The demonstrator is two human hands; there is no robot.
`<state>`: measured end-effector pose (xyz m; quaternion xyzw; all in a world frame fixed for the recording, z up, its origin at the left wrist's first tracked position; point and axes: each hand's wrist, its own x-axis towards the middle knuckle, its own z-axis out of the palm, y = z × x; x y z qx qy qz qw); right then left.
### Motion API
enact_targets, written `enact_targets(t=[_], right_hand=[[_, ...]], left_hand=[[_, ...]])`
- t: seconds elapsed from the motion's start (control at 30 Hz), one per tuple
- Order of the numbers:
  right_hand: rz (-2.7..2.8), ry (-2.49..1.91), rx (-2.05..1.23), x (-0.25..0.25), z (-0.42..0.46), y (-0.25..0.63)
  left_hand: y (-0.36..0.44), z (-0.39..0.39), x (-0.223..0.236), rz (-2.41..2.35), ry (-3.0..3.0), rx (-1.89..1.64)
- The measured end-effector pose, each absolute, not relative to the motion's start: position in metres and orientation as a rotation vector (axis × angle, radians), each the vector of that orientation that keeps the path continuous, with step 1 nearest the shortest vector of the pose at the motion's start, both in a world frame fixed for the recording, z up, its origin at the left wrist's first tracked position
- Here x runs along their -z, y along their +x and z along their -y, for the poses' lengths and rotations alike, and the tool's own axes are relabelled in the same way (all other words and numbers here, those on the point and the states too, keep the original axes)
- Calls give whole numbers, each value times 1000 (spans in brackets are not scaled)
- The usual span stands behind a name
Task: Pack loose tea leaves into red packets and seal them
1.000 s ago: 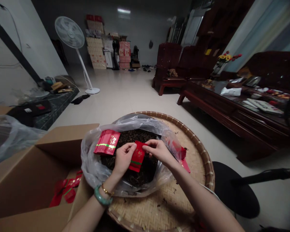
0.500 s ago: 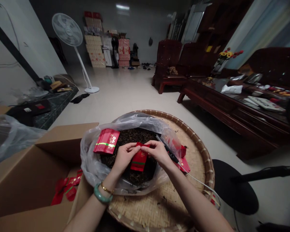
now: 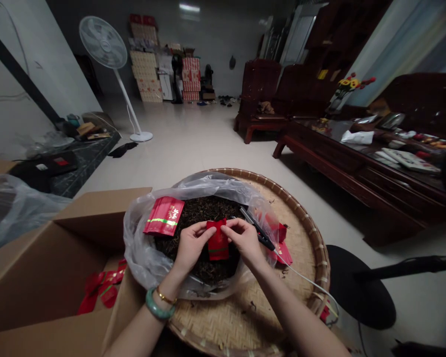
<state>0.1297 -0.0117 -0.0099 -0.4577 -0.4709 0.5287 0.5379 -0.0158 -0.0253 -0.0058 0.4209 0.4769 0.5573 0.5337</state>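
Between them, my left hand (image 3: 192, 244) and my right hand (image 3: 244, 241) pinch the top corners of a small red packet (image 3: 218, 245) with a green band. It hangs over dark dried tea leaves (image 3: 204, 208) in an open clear plastic bag (image 3: 143, 270). On the leaves to the left lies a stack of red packets (image 3: 165, 215) with gold print and a green stripe. Just beyond my right wrist rests a black tong-shaped tool (image 3: 258, 229) with a white cord. More red packets (image 3: 283, 253) lie right of the bag.
The bag sits on a round woven bamboo tray (image 3: 297, 208). At left stands an open cardboard box (image 3: 26, 277) with several red packets (image 3: 106, 287) inside. A black round base (image 3: 360, 285) is at right, near a dark wooden table (image 3: 342, 183). Further back is a white fan (image 3: 103, 42).
The packet in my hands has turned more upright, and both hands now pinch its top corners. The black corded tool has come into view beside my right hand.
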Motion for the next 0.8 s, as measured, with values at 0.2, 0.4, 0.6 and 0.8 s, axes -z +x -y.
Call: enact_targets(t=[0.2,0.4,0.6,0.8], right_hand=[[1184,-1082,-1103,4,14,136],[1221,-1045,-1052,1,16,139],[1126,-1030,-1244,3,15,138],[1185,-1149,-1408,2,12,141]], left_hand=[[-15,26,4,-1157,1008,-1311],[-14,22,1,-1148,968,-1340],[-10,22,4,-1074,918,-1241],[-14,20,3,-1098,958,-1089]])
